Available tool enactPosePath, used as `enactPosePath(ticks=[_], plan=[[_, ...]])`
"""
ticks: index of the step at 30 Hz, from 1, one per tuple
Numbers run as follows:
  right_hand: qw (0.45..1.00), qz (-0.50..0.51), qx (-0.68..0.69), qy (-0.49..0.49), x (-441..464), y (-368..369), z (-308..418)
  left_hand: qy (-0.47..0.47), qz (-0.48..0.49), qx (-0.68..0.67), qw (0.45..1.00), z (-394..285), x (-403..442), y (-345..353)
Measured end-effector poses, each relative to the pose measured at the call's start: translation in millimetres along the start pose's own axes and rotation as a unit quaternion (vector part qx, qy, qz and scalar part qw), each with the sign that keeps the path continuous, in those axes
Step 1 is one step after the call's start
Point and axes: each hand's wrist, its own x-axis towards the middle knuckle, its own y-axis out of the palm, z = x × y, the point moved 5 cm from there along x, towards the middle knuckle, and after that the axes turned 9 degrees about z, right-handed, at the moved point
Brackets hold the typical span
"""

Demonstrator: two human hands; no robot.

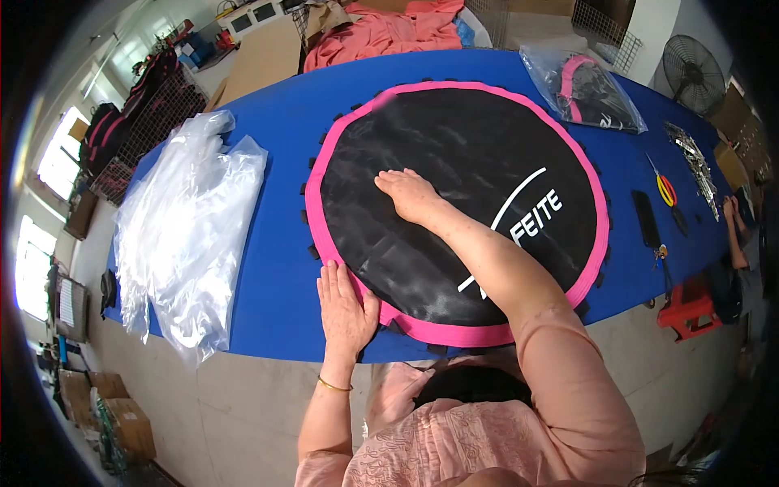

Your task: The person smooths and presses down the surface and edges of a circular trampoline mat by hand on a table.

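Observation:
A round black cover [430,268] with a pink rim and white lettering lies flat on the blue table [280,89]. My right hand [408,195] rests palm down on its black surface, left of the middle, fingers pointing left. At the lower left of the rim, my left hand [345,312] lies flat on the pink edge and the blue cloth, its fingers stretched and the thumb apart. Neither hand holds anything. Small dark tabs stick out around the rim.
Clear plastic bags [191,235] lie at the left. A bagged black and pink item [588,91] is at the back right. Scissors [666,191], a black phone [646,218] and metal pieces [694,162] lie on the right, near a red stool [688,310] and another person's arm [734,235].

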Motion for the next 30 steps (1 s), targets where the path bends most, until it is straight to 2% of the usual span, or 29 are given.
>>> enactPosePath(ticks=[16, 20, 23, 24, 26, 28, 30], plan=[[0.994, -0.059, 0.059, -0.077, -202, -8, -30, 0.017, -0.021, 0.0, 1.0, 5, -1, 4], [0.985, -0.093, 0.092, -0.114, -215, -9, -24, 0.017, -0.024, -0.005, 1.0, 5, -2, 2], [0.987, -0.068, 0.103, -0.1, -206, -12, -26, 0.017, -0.006, -0.01, 1.0, 6, -2, 0], [0.987, -0.07, 0.107, -0.099, -203, -17, -24, -0.009, 0.007, -0.012, 1.0, 6, -2, 0], [0.969, -0.11, 0.199, -0.093, -198, -32, -21, -0.037, 0.023, -0.01, 0.999, -2, -5, -2], [0.958, -0.156, 0.217, -0.1, -192, -40, -31, 0.063, -0.039, 0.012, 0.997, -42, -11, -12], [0.959, -0.178, 0.212, -0.056, -187, -42, -51, 0.121, 0.003, -0.001, 0.993, -82, -10, -5]])
